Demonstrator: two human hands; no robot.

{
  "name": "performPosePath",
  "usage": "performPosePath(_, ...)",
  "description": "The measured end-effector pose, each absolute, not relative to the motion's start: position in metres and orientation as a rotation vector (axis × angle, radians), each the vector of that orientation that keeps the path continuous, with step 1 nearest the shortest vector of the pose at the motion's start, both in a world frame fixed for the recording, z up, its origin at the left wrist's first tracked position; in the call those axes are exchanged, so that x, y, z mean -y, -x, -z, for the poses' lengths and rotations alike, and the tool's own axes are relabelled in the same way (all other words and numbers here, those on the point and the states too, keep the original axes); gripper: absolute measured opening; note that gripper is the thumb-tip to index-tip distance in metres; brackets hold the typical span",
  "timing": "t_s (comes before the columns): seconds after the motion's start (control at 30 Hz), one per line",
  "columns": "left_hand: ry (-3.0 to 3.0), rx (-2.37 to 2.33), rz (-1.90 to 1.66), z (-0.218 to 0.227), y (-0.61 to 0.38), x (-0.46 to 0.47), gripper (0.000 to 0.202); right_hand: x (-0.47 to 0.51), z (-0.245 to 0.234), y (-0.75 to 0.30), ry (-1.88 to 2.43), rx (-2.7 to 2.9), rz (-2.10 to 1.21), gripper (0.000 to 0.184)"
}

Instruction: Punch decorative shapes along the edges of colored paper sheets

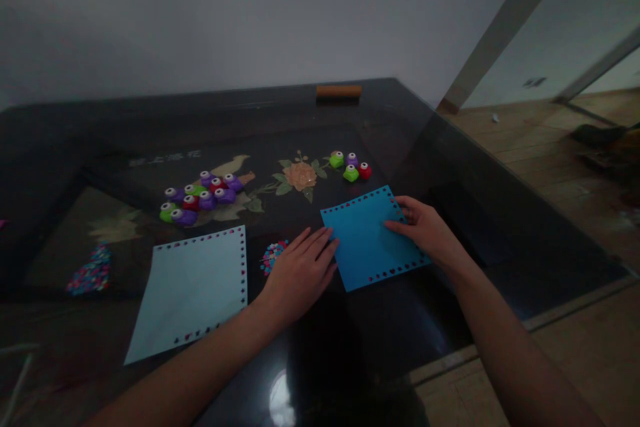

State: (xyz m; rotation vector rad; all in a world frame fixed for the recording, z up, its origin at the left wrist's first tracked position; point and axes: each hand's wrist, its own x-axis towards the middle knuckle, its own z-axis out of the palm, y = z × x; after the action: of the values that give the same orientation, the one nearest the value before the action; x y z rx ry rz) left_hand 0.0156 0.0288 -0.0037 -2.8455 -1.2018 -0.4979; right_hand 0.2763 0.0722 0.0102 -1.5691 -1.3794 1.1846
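Observation:
A blue sheet of paper (367, 237) lies on the dark table, with small dark shapes along its top, right and bottom edges. I cannot tell whether they are holes or stuck on. My left hand (303, 273) rests flat, fingers stretched, its tips at the sheet's left edge. My right hand (423, 227) pinches the right edge, thumb on top and the other fingers partly hidden. Partly behind my left hand is a small heap of coloured confetti (271, 257). A pale sheet of paper (200, 287) with similar dark shapes along three edges lies left, its lower edge partly behind my left forearm.
Several small green, purple and red knobbly pieces with white round tops (207, 200) cluster at the back left. A smaller group (351, 173) sits behind the blue sheet. More confetti (93, 272) lies far left. A brown cylinder (339, 91) is at the table's back edge.

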Motion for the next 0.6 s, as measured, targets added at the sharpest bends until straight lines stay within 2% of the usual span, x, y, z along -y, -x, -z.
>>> performPosePath(0.6, 2.847, 1.194, 0.510, 0.0033, -0.0155, -0.0286, 0.036, -0.0740, -0.0078, -0.2778, 1.563, 1.360, -1.222, 0.047)
